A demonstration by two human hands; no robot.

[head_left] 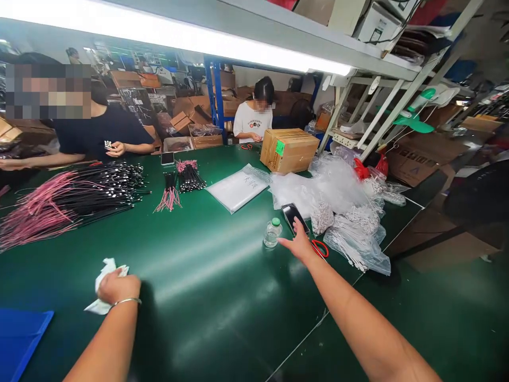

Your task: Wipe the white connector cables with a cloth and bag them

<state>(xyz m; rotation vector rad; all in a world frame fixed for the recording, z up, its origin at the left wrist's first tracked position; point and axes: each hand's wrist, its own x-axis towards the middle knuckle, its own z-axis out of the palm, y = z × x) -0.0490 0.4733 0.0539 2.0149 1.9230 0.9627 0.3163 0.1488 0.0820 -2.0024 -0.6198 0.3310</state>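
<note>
My left hand [119, 288] is closed around a crumpled white tissue [106, 269] on the green table [207, 276], at the left front. Farther right, my right hand [299, 243] reaches out with thumb and fingers apart, holding nothing. Its thumb points at a small clear bottle [272, 234] with a green cap. Just beyond the fingers lies a black phone [292, 216]; whether they touch it I cannot tell. Red-handled scissors [319, 248] lie beside the right wrist, partly hidden by it.
Bundles of black and pink cables [79, 196] cover the left. A stack of clear plastic bags [240, 187], a cardboard box [288, 150] and bags of white parts [358, 233] lie farther back. Two people sit across the table. A lit shelf [254, 32] hangs overhead.
</note>
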